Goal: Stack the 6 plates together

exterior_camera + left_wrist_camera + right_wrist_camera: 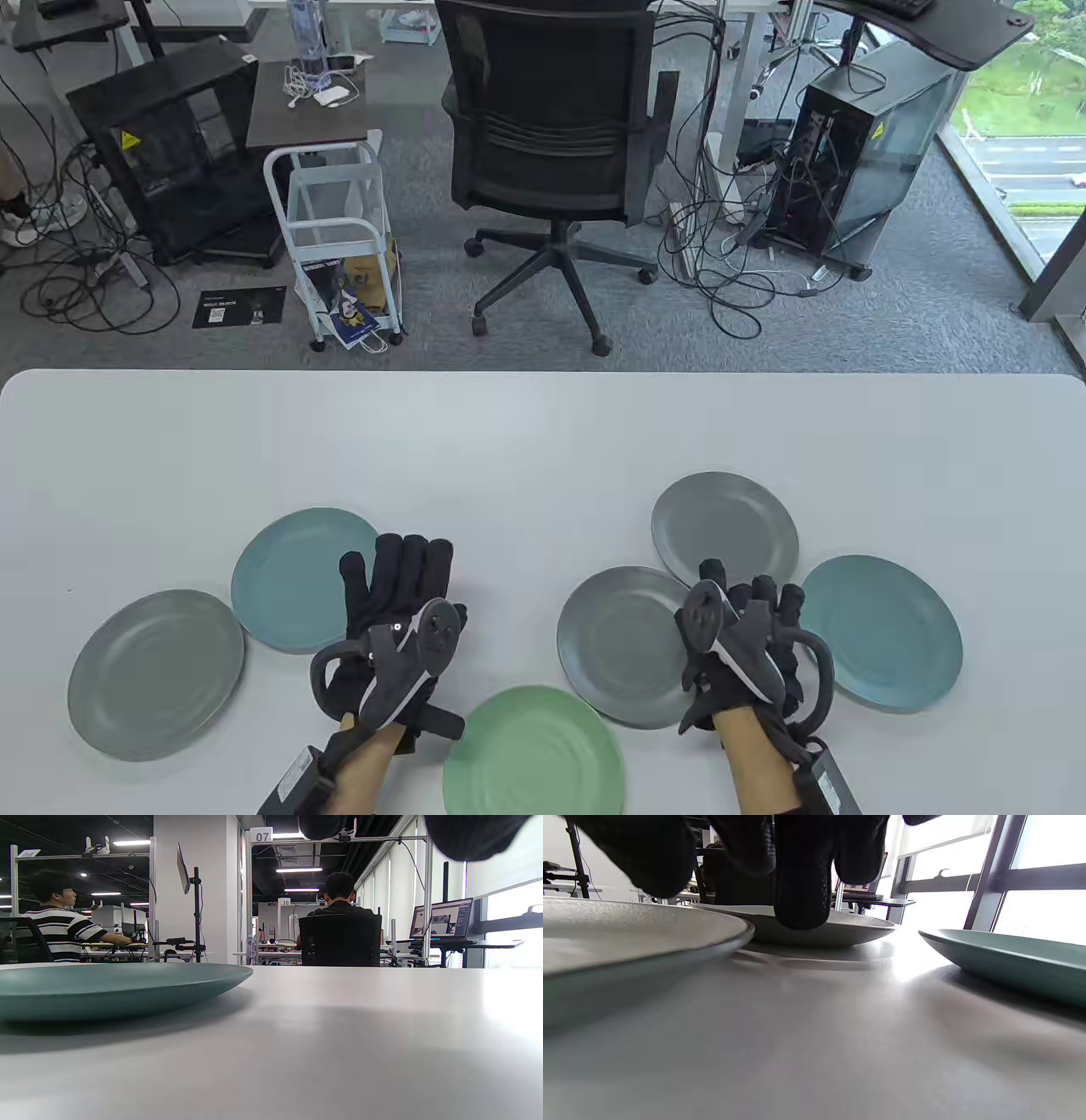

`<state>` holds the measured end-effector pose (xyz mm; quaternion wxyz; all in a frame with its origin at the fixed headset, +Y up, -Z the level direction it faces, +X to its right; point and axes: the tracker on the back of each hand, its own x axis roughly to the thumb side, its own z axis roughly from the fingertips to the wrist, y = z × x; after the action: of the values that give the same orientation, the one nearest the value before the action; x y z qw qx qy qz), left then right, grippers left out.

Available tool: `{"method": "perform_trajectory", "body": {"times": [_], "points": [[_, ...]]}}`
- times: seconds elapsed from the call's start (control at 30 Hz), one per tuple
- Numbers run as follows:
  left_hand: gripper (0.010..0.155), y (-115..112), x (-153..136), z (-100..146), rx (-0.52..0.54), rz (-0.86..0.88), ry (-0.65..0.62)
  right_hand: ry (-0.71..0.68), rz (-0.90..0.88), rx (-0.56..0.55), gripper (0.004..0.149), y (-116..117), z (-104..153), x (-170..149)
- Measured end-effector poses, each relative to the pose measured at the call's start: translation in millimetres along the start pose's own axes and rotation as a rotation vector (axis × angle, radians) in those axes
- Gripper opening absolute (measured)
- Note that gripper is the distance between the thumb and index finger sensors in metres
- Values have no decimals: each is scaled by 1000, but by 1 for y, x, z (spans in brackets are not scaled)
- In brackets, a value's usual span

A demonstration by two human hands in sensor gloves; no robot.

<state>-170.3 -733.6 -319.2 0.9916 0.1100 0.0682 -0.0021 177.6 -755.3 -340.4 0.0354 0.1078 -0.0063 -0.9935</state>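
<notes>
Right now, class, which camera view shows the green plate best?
The table view: the green plate lies near the bottom edge between the two hands, nearly whole, cut only by the frame. Neither wrist view shows it; those show blue and grey plates only.

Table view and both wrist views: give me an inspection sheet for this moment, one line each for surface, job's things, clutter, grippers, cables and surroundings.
Surface: white table, bare across its far half.
Job's things: six plates, none stacked: grey plate far left, blue plate overlapping its edge, green plate at the near edge, grey plate, rear grey plate, blue plate far right.
Clutter: nothing seen on the table.
Grippers: left hand flat beside the left blue plate, holding nothing; right hand between the right-side plates, fingers curled; contact unclear.
Cables: nothing seen on the table; tangles on the floor.
Surroundings: office chair, white cart, computer tower.
</notes>
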Motion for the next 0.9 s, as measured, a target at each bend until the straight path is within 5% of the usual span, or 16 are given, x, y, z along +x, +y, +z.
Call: {"method": "perform_trajectory", "body": {"times": [0.4,0.9], "points": [[81,-1,1,2,-6,-19,-5,20,114,86,68,9,0,12],[80,-1,-1,2,-20,-5,3,75,-37,104,65,8,-2,3]]}}
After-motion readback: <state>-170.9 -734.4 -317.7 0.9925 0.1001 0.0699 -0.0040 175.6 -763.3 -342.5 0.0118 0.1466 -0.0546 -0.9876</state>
